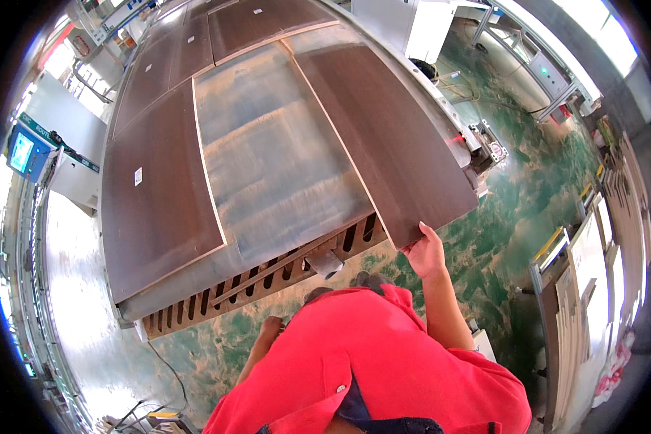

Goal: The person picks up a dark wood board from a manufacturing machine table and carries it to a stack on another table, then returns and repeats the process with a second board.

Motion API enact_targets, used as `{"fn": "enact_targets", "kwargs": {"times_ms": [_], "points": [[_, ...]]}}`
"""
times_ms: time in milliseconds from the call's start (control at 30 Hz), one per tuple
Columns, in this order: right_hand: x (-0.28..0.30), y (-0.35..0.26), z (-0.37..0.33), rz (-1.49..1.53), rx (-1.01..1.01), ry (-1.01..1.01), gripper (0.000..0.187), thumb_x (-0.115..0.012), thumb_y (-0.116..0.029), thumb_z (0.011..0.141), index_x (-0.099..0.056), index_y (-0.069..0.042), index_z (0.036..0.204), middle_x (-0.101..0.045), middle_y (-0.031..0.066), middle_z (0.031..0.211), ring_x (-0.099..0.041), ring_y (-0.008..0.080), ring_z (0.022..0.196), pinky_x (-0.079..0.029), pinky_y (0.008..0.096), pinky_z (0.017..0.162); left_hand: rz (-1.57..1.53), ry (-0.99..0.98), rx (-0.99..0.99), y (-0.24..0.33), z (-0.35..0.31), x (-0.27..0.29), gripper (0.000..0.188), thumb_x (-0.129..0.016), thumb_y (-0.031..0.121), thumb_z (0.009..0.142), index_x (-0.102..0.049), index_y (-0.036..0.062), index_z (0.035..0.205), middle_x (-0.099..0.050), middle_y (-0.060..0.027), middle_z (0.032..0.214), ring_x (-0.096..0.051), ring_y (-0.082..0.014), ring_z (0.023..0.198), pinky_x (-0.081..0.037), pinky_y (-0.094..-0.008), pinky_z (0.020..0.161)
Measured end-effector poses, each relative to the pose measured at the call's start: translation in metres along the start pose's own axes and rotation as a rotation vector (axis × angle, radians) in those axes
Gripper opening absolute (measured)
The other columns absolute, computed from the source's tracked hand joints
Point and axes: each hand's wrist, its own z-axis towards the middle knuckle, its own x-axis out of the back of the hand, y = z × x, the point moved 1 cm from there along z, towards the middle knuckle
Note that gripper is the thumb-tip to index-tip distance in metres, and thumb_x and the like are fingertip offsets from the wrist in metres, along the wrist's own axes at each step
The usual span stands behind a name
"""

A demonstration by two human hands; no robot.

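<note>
My right hand [427, 250] pinches the near corner of a long dark brown panel [390, 134], thumb on top and the other fingers at its edge and underneath. The panel lies at the right of a large metal machine bed [278, 152], its near end jutting past the bed's front edge. Low beside my body hangs my left hand [271, 329], apart from the bed and panels. Its fingers are too small and turned away to read. Another brown panel [155, 195] with a small white label lies on the left of the bed, across a bare dusty strip.
More brown panels [267, 22] cover the far part of the bed. A slotted rail [267, 278] runs along its front. At the left stands a control screen [23, 152]; at the right, a rack of upright boards [586, 289]. Sawdust coats the green floor [506, 246].
</note>
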Motion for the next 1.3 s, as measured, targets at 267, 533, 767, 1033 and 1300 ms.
{"fn": "enact_targets", "kwargs": {"times_ms": [267, 533, 767, 1033, 1300], "points": [[0.021, -0.011, 0.017, -0.021, 0.126, 0.084, 0.021, -0.055, -0.007, 0.083, -0.054, -0.003, 0.104, -0.06, 0.0083, 0.103, -0.057, 0.0228, 0.096, -0.045, 0.0346, 0.084, -0.262, -0.038, -0.19, -0.022, -0.001, 0.004, 0.033, -0.045, 0.027, 0.09, -0.052, 0.0, 0.108, -0.06, -0.0096, 0.089, -0.055, -0.018, 0.069, -0.044, -0.0334, 0.059], [0.109, -0.06, -0.051, -0.103, 0.138, 0.299, 0.022, -0.055, -0.019, 0.076, -0.059, -0.004, 0.092, -0.062, 0.0085, 0.09, -0.06, 0.0221, 0.085, -0.048, 0.0357, 0.075, -0.192, -0.101, -0.26, 0.108, -0.11, 0.086, 0.036, -0.047, 0.033, 0.089, -0.055, 0.0005, 0.102, -0.059, -0.0084, 0.09, -0.055, -0.0191, 0.074, -0.045, -0.0317, 0.068], [0.161, -0.136, -0.076, -0.285, 0.361, 0.804, 0.038, -0.054, -0.028, 0.082, -0.056, 0.002, 0.106, -0.058, 0.0125, 0.105, -0.055, 0.026, 0.095, -0.042, 0.0382, 0.085, -0.157, -0.059, -0.438, 0.259, -0.143, 0.135, 0.033, -0.049, 0.032, 0.089, -0.058, 0.0019, 0.099, -0.06, -0.0054, 0.094, -0.056, -0.0185, 0.084, -0.043, -0.0293, 0.074], [0.212, -0.148, -0.02, -0.301, 0.29, 0.781, 0.051, -0.05, -0.034, 0.084, -0.049, 0.005, 0.117, -0.053, 0.0165, 0.115, -0.052, 0.0289, 0.102, -0.04, 0.041, 0.089, -0.861, -0.41, -0.361, 0.419, -0.091, 0.091, 0.06, -0.046, 0.044, 0.09, -0.033, -0.0011, 0.127, -0.047, -0.0162, 0.12, -0.052, -0.0218, 0.101, -0.043, -0.0346, 0.087], [0.263, -0.152, 0.026, -0.272, 0.254, 0.631, 0.055, -0.041, -0.046, 0.085, -0.046, -0.007, 0.123, -0.049, 0.0117, 0.122, -0.048, 0.03, 0.11, -0.039, 0.0451, 0.092, -1.097, -0.412, -0.394, 0.476, -0.056, 0.041, 0.058, -0.049, 0.044, 0.087, -0.039, 0.0028, 0.126, -0.051, -0.0122, 0.117, -0.049, -0.0225, 0.105, -0.037, -0.0374, 0.091]]}}
